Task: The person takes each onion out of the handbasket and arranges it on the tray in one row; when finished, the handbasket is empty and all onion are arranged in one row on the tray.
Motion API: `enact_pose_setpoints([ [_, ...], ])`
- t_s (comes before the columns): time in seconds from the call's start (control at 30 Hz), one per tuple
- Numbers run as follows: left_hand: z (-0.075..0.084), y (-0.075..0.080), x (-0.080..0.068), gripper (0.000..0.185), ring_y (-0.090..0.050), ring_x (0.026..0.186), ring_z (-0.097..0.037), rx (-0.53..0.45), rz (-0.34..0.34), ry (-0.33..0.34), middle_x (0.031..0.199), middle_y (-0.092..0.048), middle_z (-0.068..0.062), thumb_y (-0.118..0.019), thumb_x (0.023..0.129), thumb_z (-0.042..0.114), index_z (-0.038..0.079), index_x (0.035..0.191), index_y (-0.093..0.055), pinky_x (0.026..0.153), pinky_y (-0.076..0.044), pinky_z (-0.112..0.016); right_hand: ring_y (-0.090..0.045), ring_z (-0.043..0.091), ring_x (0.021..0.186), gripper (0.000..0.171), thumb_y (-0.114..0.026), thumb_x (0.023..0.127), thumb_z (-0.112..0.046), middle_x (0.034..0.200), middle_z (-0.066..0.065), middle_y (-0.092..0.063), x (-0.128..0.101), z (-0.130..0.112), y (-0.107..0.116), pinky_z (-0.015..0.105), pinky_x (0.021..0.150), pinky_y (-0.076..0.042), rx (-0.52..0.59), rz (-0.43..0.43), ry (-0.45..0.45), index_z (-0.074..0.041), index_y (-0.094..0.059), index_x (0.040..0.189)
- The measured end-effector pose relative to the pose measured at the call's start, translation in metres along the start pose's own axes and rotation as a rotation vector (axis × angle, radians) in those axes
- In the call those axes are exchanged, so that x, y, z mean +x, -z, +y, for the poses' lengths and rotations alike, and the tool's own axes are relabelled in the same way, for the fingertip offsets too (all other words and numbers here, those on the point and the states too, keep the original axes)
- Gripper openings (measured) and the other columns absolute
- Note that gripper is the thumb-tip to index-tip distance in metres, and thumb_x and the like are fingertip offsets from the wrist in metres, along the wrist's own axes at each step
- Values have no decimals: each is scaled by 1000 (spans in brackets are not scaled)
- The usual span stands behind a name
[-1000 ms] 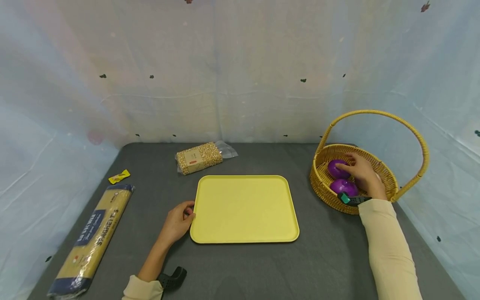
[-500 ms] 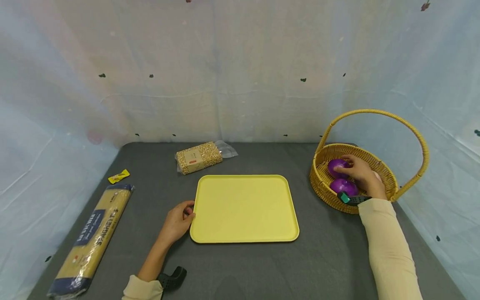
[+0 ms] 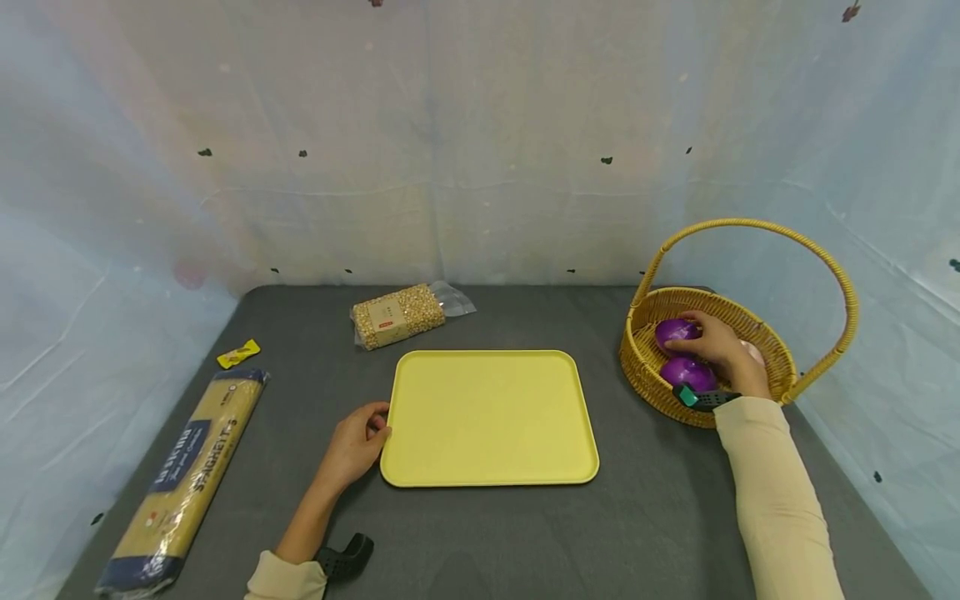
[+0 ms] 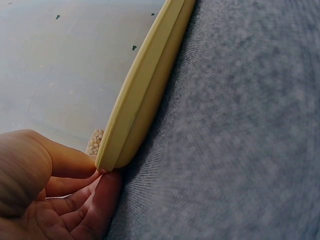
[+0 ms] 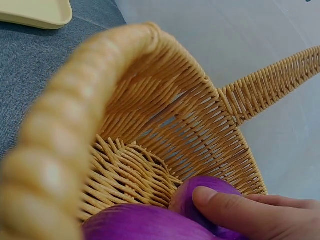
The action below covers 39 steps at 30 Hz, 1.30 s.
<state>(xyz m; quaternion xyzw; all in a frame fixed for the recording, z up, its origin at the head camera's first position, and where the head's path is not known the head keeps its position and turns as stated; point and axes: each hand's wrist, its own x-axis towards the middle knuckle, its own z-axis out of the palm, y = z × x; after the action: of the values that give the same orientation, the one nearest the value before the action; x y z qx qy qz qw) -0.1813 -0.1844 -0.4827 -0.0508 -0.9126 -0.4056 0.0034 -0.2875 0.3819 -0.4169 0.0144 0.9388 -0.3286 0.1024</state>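
Note:
My left hand (image 3: 358,442) pinches the left edge of a yellow rectangular tray (image 3: 489,417) lying on the table; in the left wrist view the thumb and fingertips meet at its rim (image 4: 131,105). Over at the right, my right hand (image 3: 720,346) reaches into a round wicker basket (image 3: 637,371) with a tall arched handle. It grips the farther of two purple onions (image 3: 672,332), the thumb lying across it in the right wrist view. The nearer purple onion (image 3: 688,374) sits just below that hand. A pale pinkish thing (image 3: 753,353) shows partly behind the hand.
A bag of yellow kernels (image 3: 401,317) lies behind the tray. Along the left side are a long spaghetti packet (image 3: 183,479) and a small yellow wrapper (image 3: 238,353). The basket handle (image 3: 843,292) arches above the right hand. A pale curtain (image 3: 480,150) hangs behind the table.
My right hand's thumb and fingers have shifted slightly and settled around the farther onion. The left hand, tray and basket stay where they were.

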Motion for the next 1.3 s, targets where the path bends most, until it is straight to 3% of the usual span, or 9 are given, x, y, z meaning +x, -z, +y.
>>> enact_pose_setpoints([
  [0.27,2,0,-2,33,-50,66,-13,-3,10,-5,85,-57,-7,-61,86,2,-4,118,-57,58,-41,-27,-33,52,120,79,-67,85,-36,134,35,-31,-2,1,2,65,90,-35,-13,32,21,3,-26,141],
  [0.43,2,0,-2,33,-50,65,-13,-3,10,1,85,-57,-7,-61,86,2,-4,118,-57,57,-41,-27,-33,49,122,81,-67,85,-34,137,33,-29,-5,-3,5,62,92,-35,104,25,6,1,-23,144],
  [0.67,1,0,-1,33,-49,65,-12,7,14,-5,85,-57,-7,-61,86,3,-3,119,-58,58,-40,-27,-36,50,118,80,-64,86,-41,132,34,-35,-7,-13,12,63,94,-31,-62,113,105,5,-28,140],
  [1.3,1,1,-1,33,-50,68,-14,11,8,-10,86,-58,-8,-61,86,2,-4,119,-57,61,-41,-30,-40,47,115,77,-66,85,-39,128,33,-40,-18,-29,15,61,92,-33,-78,202,201,7,-33,138],
])
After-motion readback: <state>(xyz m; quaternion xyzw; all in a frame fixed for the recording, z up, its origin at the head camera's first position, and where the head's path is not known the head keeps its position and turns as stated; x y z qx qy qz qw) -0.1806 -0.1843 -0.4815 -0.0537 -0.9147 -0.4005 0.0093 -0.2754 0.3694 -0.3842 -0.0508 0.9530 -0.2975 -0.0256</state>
